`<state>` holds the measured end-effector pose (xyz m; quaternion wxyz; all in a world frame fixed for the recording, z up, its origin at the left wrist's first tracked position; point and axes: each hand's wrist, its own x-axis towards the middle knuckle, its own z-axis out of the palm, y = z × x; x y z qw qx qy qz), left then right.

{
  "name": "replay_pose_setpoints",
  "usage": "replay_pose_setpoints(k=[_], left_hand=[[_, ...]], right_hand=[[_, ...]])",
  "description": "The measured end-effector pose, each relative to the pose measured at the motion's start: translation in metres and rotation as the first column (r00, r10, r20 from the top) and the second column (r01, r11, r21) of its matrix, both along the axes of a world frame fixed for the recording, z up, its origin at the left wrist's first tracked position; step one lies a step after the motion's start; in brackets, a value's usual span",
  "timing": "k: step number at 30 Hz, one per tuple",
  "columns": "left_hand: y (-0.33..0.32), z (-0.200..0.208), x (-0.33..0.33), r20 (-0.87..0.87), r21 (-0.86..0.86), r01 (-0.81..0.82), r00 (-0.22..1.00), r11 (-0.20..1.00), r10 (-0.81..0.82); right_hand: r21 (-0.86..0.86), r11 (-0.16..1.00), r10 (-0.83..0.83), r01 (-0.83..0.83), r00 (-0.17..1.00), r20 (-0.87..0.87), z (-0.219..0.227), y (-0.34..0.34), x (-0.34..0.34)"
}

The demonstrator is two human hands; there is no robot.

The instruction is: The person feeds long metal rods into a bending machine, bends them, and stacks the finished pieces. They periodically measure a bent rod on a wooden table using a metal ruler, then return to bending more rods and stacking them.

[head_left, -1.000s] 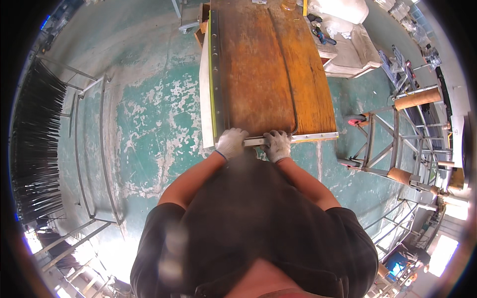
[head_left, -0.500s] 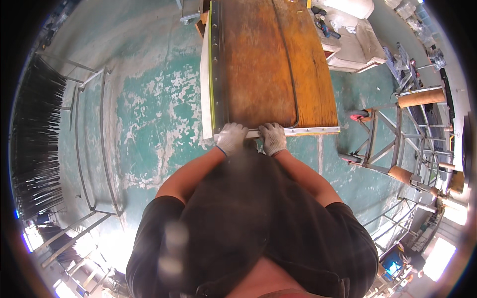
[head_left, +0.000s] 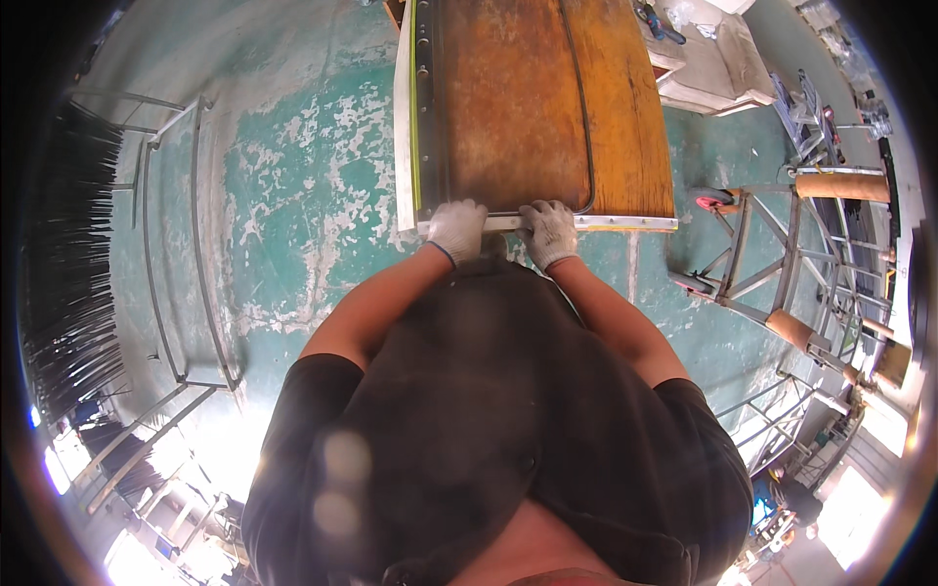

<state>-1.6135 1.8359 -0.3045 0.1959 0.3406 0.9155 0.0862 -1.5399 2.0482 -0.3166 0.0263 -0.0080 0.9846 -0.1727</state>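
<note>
I saw the left hand [head_left: 457, 232] and right hand [head_left: 551, 234], gloved and outstretched, fingers curled round the metal strip [head_left: 625, 224] at the near edge of the wooden tabletop [head_left: 513, 107], how firmly I couldn't tell. Green floor [head_left: 293, 186] spread past its left edge; a wheeled frame [head_left: 791, 244] stood well apart, rightward.

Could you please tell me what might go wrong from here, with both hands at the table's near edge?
Fingers might get pinched: the left hand and right hand are both at the metal strip along the table's near edge, close to the bent rod.
The rod could shift if bumped; I can't tell whether it is fastened.
The fabric gloves might snag or slip on the strip.
</note>
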Motion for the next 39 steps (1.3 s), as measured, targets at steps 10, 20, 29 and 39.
replay_pose_setpoints(k=[10,20,29,39], left_hand=[[-0.006,0.011,-0.005,0.117,-0.090,-0.075,0.990,0.993,0.085],[-0.008,0.001,-0.005,0.127,-0.081,-0.081,0.988,0.993,0.091],[-0.030,-0.016,0.008,0.287,0.306,-0.466,0.877,0.830,0.386],[-0.068,0.002,0.039,0.952,0.049,-0.999,0.040,-0.020,0.305]], right_hand=[[-0.029,0.999,0.017,-0.017,1.000,0.007,-0.007,-0.013,-0.007],[-0.005,0.999,0.044,-0.044,0.999,-0.009,-0.016,-0.009,-0.005],[0.076,0.992,0.088,-0.103,0.980,0.179,-0.007,0.000,-0.043],[-0.278,0.908,0.376,-0.314,0.902,0.210,0.014,-0.009,-0.033]])
